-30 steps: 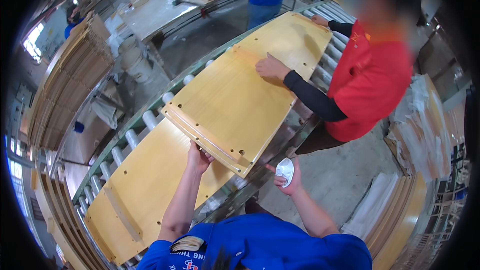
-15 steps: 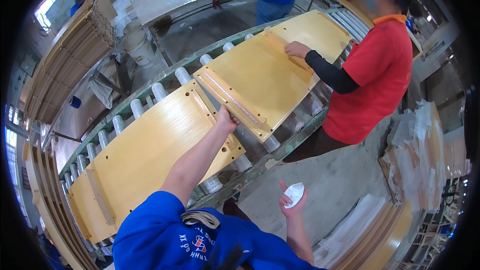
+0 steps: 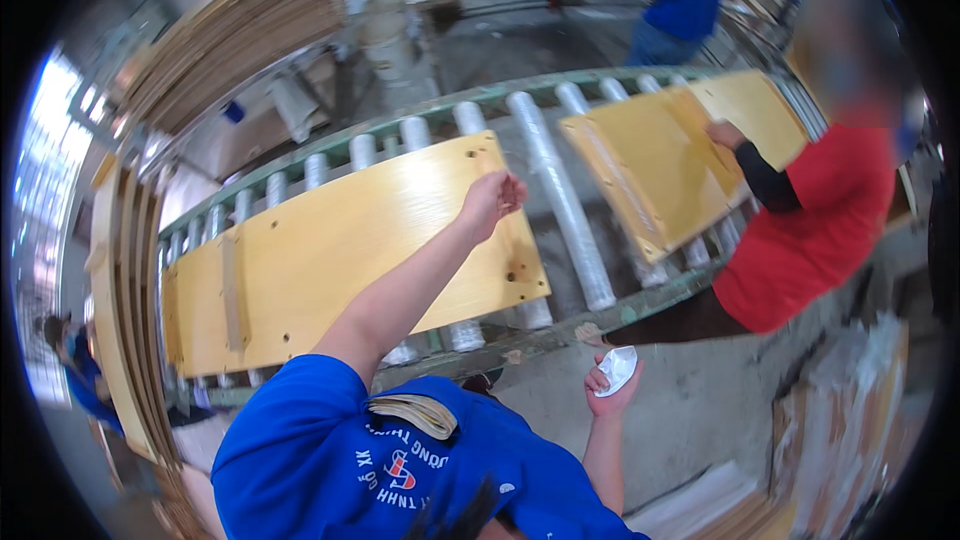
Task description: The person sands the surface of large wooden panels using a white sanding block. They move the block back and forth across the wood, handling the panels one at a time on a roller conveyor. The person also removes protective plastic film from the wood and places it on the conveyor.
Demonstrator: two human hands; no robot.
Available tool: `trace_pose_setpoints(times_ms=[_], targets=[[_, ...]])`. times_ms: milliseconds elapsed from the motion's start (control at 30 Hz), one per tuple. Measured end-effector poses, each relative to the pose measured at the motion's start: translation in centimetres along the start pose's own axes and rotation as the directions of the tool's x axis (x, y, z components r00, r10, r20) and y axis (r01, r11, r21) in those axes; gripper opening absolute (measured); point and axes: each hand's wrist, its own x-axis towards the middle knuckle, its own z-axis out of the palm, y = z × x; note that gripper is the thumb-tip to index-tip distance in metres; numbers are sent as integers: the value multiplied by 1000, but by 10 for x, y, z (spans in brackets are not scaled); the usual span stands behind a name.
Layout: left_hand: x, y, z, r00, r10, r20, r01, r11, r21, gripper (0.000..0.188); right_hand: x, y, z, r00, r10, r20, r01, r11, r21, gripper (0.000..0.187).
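My left hand reaches over the right end of a long yellow wooden panel lying on a roller conveyor. Its fingers are curled, and whether they grip the panel's end strip is hidden. Low on the right, beside the conveyor, my right hand is closed around a small white cupped piece; its material is unclear. A wooden crosspiece lies across the panel's left part. Farther right rests a second yellow panel, with a co-worker's hand on it.
Wrapped rollers show between the two panels. A co-worker in a red shirt stands at the conveyor's right. Stacked boards rise at the back left, upright boards at the left. Plastic-covered boards stand at the lower right.
My left hand has come off the second panel's edge and is now over the nearer panel's end. A wide gap has opened between the panels. The view has turned left.
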Motion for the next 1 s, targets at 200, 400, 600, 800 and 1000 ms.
trace_pose_setpoints(times_ms=[200,400,600,800,1000], targets=[[-128,-2,-192,803,385,-455,17,748,664,30,49,44,59,955,231,185,-188,956,-225,60],[-329,-4,-362,246,562,-790,285,737,613,27,70,111,70,896,431,106,-386,875,-292,50],[-471,-18,-436,-95,459,-883,367,841,398,24,39,198,82,895,444,-37,-418,808,-415,48],[-539,-18,-522,-77,517,-852,534,743,402,19,-5,295,88,864,504,8,-438,758,-483,54],[-607,-11,-631,-302,409,-861,675,730,110,38,-43,369,74,780,626,13,-539,683,-493,59]])
